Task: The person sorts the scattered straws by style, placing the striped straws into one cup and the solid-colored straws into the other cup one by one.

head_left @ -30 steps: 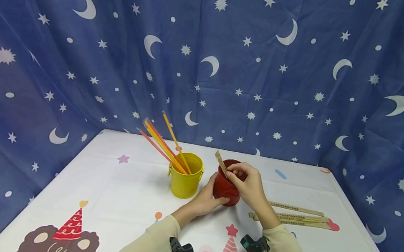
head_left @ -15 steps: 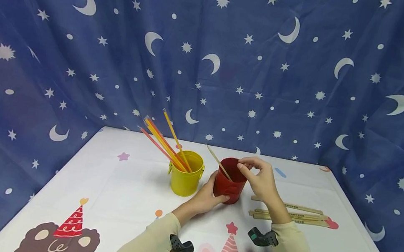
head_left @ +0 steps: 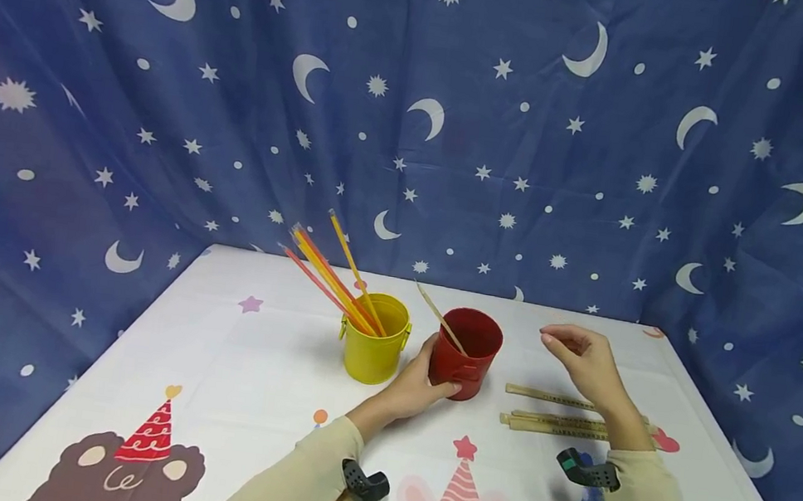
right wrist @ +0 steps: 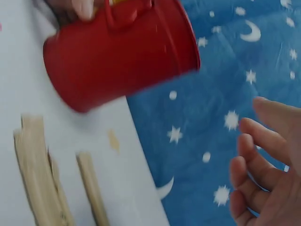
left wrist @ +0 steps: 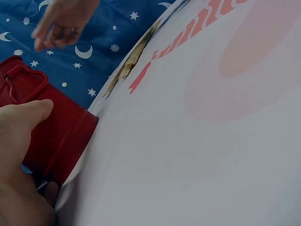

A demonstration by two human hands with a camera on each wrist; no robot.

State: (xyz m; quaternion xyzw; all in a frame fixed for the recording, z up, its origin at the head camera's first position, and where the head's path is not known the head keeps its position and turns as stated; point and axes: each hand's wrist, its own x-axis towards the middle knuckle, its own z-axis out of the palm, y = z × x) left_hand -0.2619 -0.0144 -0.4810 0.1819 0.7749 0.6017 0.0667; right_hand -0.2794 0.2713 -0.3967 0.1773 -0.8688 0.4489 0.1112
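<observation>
My left hand (head_left: 407, 389) holds a small red metal bucket (head_left: 465, 373) upright on the table, its thumb across the front and fingers round the far side. One thin paper-wrapped stick (head_left: 434, 307) stands in the bucket, leaning left over the rim. To the right, my right hand (head_left: 586, 363) is in the air with loosely bent fingers and nothing between them. Below it lie several paper-wrapped sticks (head_left: 553, 428) with printed wrappers. The right wrist view shows the red bucket (right wrist: 122, 54) beyond the spread fingers of the right hand (right wrist: 268, 165).
A yellow bucket (head_left: 367, 361) with several orange and yellow sticks (head_left: 327, 275) in clear wrap stands left of the red one. White cloth with party prints covers the table (head_left: 265, 384). A blue curtain (head_left: 462, 124) with moons and stars hangs behind.
My right hand has let go of the wrapped stick, which now leans in the red bucket, and has moved right over the lying sticks. The left hand keeps holding the bucket.
</observation>
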